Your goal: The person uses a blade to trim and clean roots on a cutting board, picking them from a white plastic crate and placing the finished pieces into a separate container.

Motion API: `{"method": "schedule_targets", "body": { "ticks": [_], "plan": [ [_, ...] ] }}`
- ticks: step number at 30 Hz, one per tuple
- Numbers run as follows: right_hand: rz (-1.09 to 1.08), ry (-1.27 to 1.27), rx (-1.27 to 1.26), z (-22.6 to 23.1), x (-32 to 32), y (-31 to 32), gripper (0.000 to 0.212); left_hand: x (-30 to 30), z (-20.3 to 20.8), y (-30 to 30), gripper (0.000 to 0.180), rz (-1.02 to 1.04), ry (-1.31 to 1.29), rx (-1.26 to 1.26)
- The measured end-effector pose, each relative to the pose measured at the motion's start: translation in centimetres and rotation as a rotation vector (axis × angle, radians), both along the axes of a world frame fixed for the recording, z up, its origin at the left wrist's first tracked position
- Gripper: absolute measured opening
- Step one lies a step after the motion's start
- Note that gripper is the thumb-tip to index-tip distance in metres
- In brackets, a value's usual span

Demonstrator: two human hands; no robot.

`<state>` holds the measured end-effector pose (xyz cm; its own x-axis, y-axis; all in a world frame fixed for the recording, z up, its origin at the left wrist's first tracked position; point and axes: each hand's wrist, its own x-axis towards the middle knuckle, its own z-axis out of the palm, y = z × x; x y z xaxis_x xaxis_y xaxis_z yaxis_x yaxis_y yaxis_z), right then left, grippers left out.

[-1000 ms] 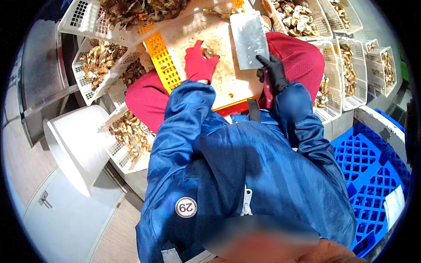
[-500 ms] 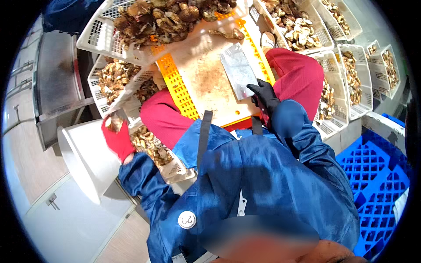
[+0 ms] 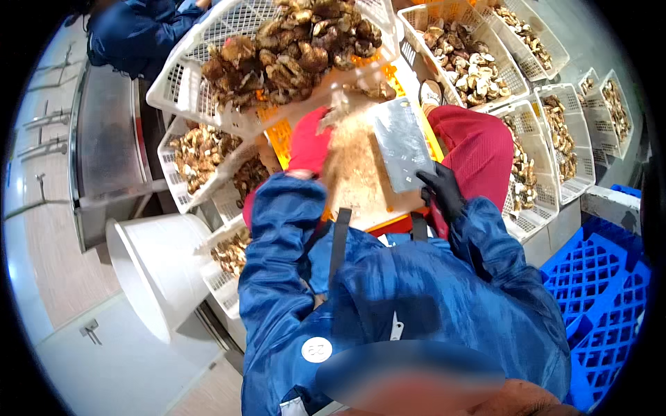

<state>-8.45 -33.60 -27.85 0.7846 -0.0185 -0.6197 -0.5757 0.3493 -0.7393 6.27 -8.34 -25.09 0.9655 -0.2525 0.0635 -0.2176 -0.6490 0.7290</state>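
Right fingers clamp cleaver by board's right edge; left fingers — can't tell; heaped mushrooms remain — pieces crated.

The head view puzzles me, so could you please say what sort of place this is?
Probably a food-processing workroom: white perforated baskets hold what look like mushrooms, and the right hand holds a broad cleaver over a pale, soiled work board.

Mid-board free, cleaver blocks right
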Motion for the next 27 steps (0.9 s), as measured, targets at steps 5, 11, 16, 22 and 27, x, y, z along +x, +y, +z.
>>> {"method": "schedule_targets", "body": {
  "ticks": [5, 11, 16, 22, 27],
  "plan": [
    [-0.132, -0.15, -0.052, 3.6, -1.2, -4.1, 0.029, 6.2, -5.7, -8.7, 0.035, -0.244, -0.725, 0.622],
    [-0.18, -0.043, 0.15, 2.9, 0.3, -4.4, 0.028, 4.7, -8.0, -10.4, 0.012, -0.192, -0.286, 0.584],
    [-0.08, -0.091, 0.107, 2.5, 0.3, -1.9, 0.025, -2.7, -7.5, -4.1, 0.021, -0.032, -0.237, 0.374],
    [0.309, -0.262, -0.362, 1.3, -0.2, 0.4, 0.023, -9.8, -7.8, -2.0, 0.04, 0.133, -0.078, 0.36],
    [0.797, -0.581, -1.118, 3.2, 0.0, 3.3, 0.018, -11.1, -8.5, -1.1, 0.037, 0.396, 0.01, 0.291]
  ]
}}
